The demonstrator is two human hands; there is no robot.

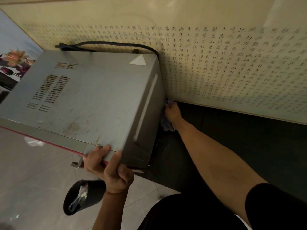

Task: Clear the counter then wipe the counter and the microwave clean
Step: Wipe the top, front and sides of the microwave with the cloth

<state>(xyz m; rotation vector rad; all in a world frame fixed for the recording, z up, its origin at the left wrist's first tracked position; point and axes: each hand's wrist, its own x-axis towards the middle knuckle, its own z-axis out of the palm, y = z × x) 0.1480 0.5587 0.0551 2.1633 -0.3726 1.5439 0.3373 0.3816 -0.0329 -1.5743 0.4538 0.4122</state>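
A grey microwave (93,97) with vent slots and stains on its top stands on the dark counter (240,143), against the wall. My left hand (108,166) grips its front right corner by the red-edged door. My right hand (172,113) reaches along the microwave's right side near the wall. It presses a bluish-grey cloth (167,125) against the side panel low down. Part of the cloth is hidden behind my fingers.
A black power cord (108,44) loops behind the microwave. The wall panel (232,67) carries rows of calligraphy. A black waste bin (83,196) with wrappers inside stands on the tiled floor (33,171) below the counter's edge. A flower picture (13,60) is at the far left.
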